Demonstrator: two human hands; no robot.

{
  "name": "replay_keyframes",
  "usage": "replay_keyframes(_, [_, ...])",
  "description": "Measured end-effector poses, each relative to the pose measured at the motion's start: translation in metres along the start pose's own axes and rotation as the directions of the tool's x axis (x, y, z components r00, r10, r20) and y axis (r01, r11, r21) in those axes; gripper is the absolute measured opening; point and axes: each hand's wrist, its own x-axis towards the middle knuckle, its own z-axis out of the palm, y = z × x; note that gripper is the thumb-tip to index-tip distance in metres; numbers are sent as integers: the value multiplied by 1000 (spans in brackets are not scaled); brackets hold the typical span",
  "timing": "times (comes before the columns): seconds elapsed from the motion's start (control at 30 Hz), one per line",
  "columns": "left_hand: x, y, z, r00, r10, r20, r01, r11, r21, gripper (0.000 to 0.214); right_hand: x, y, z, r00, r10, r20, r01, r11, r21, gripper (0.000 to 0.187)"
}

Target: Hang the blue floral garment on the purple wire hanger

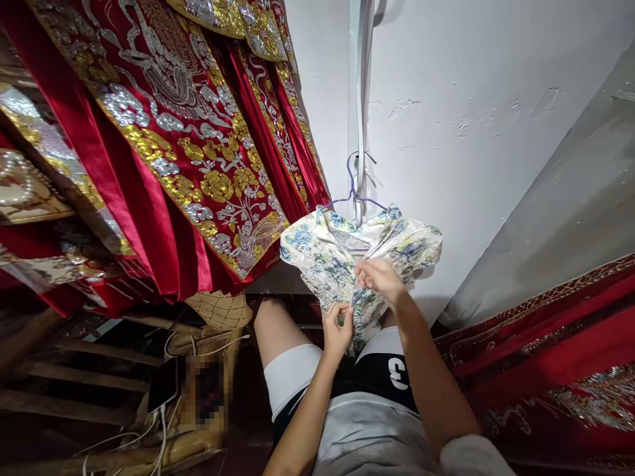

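Note:
A short-sleeved white blouse with blue and yellow flowers point(331, 281) hangs on a thin purple wire hanger point(352, 192) in front of me. Its lower part falls between my knees. My left hand point(339, 325) pinches the blouse's front edge low down, thumb against forefinger. Higher up, at the bottom of the neckline, my right hand point(380, 277) is closed with its fingertips together, slightly blurred. What lies between those right fingertips is too small to make out. The hanger's hook is at a white vertical strip point(361, 86) on the wall.
Red garments with gold and silver embroidery point(213, 165) hang at the left. More red embroidered cloth point(560, 350) is at the lower right, beside a grey sheet-like surface point(565, 192). A phone point(163, 385) with white cables point(163, 439) lies on a bamboo seat or rack point(99, 377).

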Motion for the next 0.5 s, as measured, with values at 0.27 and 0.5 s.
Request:
replay_keyframes(0.27, [-4,-9,7,993,-63,98,66,997,-27,21,34,-66,20,944,-268,-191,289,953,89,35])
replay_keyframes(0.5, [92,97,-29,958,287,-12,-288,955,-78,33,14,-53,21,933,-313,-176,326,944,50,33])
